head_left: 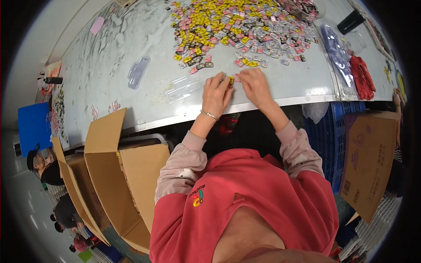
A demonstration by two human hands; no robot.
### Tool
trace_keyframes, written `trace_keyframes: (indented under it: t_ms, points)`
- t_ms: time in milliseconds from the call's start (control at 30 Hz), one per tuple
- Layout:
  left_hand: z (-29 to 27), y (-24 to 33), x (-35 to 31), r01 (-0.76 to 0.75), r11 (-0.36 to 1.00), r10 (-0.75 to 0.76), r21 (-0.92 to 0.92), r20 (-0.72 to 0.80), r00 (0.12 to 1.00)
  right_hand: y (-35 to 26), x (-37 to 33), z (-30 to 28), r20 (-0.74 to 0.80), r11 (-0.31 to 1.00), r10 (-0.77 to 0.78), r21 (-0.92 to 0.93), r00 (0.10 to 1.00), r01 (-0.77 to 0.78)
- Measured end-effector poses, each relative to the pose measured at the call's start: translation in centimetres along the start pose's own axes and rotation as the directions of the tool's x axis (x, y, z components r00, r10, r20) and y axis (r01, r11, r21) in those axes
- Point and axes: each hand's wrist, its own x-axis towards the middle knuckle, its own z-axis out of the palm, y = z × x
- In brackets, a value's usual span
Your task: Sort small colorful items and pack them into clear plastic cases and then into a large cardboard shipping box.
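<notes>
Both my hands are together over the near edge of the white table [263,84]. My left hand [214,94], with a bracelet at its wrist, has its fingers curled round small flat pieces; a yellow small piece [231,81] shows at its fingertips. My right hand [255,86] pinches a pink small piece [237,78] right beside it. Just beyond my hands spreads a large pile of small flat pieces [219,33] in yellow, pink, black and pale grey. To the left of my left hand lies a clear plastic tray [182,89].
A purplish clear plastic tray [138,72] lies farther left. At right are stacked clear trays [337,55], a red cloth [362,78] and a black cylinder [351,22]. An open cardboard box [107,184] stands at left; a blue crate [337,144] and another carton [368,162] stand at right.
</notes>
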Motion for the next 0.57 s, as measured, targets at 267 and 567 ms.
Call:
trace_keyframes:
  t_ms: [267,567]
  points:
    - [-4.7,-3.9,-2.2,0.215,0.921,-0.212,0.325,-0.045,0.976,-0.8,7.7,7.2,0.231,0.998,-0.039,0.057,0.972,0.026]
    - [-3.9,-5.4,1.1,0.133,0.944,-0.15,0.3,0.031,0.988,0.1,6.9,5.4,0.372,0.995,-0.051,-0.06,0.927,0.079]
